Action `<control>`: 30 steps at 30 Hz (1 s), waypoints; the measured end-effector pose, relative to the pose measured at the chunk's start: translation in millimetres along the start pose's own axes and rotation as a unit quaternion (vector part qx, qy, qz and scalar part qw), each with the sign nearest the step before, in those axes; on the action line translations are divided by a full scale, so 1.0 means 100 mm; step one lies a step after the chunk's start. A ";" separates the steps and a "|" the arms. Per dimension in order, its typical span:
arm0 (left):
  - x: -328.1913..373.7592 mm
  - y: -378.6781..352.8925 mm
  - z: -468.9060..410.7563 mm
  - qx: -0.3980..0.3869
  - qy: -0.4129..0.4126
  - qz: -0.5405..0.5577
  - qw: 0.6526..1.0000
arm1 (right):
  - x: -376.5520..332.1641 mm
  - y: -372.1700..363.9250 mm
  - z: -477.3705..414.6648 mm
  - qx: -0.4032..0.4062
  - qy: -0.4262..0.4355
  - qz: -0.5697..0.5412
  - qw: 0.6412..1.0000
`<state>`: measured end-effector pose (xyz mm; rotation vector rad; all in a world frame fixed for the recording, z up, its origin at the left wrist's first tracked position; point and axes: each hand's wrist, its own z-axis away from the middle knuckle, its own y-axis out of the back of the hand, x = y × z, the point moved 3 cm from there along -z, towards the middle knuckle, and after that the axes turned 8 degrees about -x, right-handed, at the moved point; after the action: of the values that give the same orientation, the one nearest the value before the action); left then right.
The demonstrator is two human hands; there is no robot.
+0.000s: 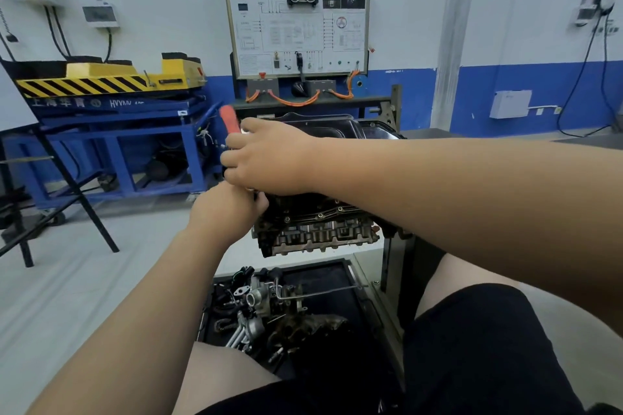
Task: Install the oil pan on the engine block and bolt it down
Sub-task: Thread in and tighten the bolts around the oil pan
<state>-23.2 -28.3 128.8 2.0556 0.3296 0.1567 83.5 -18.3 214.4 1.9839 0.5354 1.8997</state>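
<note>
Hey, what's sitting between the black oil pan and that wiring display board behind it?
In the head view, a dark metal rail with looping orange cables sits between the oil pan and the board.

Black oil pan [323,126] sits atop the grimy engine block [320,232], seemingly flush.
</note>
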 end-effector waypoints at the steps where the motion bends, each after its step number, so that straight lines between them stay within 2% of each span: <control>1: -0.02 0.00 0.00 0.001 0.014 0.009 1.000 | -0.01 0.00 0.00 -0.013 -0.009 -0.008 1.000; 6: -0.08 -0.04 0.01 -0.046 0.080 0.061 0.994 | -0.03 0.00 -0.02 -0.116 -0.148 -0.130 0.973; 8: -0.09 -0.05 0.03 -0.051 0.082 0.067 0.993 | -0.05 0.05 -0.04 -0.091 -0.126 -0.106 0.982; 11: -0.04 -0.04 0.03 -0.015 0.034 0.041 0.998 | -0.06 0.05 -0.05 -0.050 -0.049 -0.018 0.997; 14: 0.01 -0.03 0.02 0.007 0.012 0.040 0.999 | -0.03 0.02 -0.08 -0.062 -0.035 -0.002 0.997; 16: -0.02 -0.02 0.03 0.000 0.038 0.042 0.998 | -0.02 0.04 -0.07 -0.098 -0.067 -0.056 0.991; 19: -0.05 -0.01 0.04 -0.029 0.067 0.053 0.996 | 0.02 0.03 0.00 -0.154 -0.160 -0.159 0.962; 21: -0.03 -0.01 0.06 -0.035 0.067 0.059 0.995 | -0.07 0.06 -0.02 -0.140 -0.139 -0.110 0.974; 23: 0.01 -0.03 0.04 -0.026 0.027 0.014 0.999 | -0.19 0.02 -0.07 -0.080 -0.071 -0.022 0.994; 26: 0.04 -0.04 0.02 -0.009 -0.003 0.005 1.000 | -0.09 0.02 -0.03 -0.026 -0.048 -0.017 0.998; 28: 0.01 -0.01 0.01 -0.008 0.028 0.051 0.998 | -0.01 0.01 -0.02 -0.056 -0.096 -0.069 0.991; 30: -0.03 0.01 0.01 -0.017 0.062 0.077 0.995 | 0.02 0.00 -0.02 -0.102 -0.166 -0.162 0.967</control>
<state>-25.4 -30.2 129.2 2.0408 0.2428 0.3821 81.4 -17.3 215.8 1.8900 0.5099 1.3371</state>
